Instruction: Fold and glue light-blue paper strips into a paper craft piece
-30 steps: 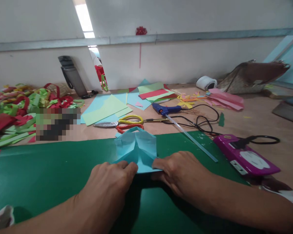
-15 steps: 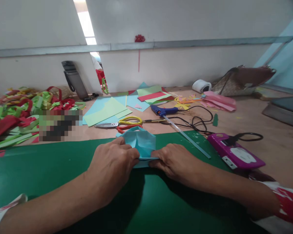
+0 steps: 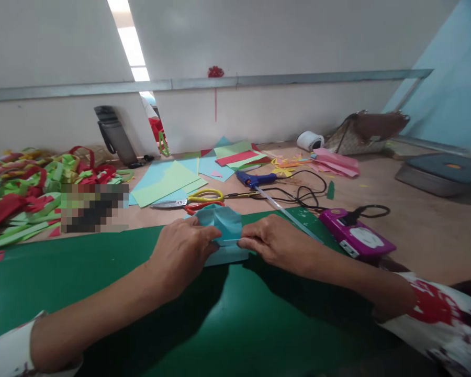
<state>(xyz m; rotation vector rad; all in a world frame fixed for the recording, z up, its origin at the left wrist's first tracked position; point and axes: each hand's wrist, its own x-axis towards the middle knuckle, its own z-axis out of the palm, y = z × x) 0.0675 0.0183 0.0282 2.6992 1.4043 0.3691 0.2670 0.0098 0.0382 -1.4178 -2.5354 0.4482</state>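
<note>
A folded light-blue paper piece (image 3: 225, 222) stands over the green mat (image 3: 113, 262), its far part raised and its near edge a flat strip. My left hand (image 3: 184, 248) pinches its left side, thumb and fingers on the folded edge. On the right side, my right hand (image 3: 272, 241) grips the same edge between thumb and fingers. Just beyond the paper lie scissors with yellow handles (image 3: 206, 196) and a red-handled pair, partly hidden behind the paper.
A blue glue gun (image 3: 255, 179) with a long clear stick lies behind. Right of it sits a purple power strip (image 3: 355, 235) with cables. Coloured sheets (image 3: 165, 183), paper strips (image 3: 43, 193), a bottle (image 3: 118, 139), a thread spool (image 3: 310, 141) and a bag (image 3: 369, 131) stand farther back.
The view has shifted slightly to the right. The near edge of the blue paper now shows a wider flat strip, and both hands have moved a little up along the fold.
</note>
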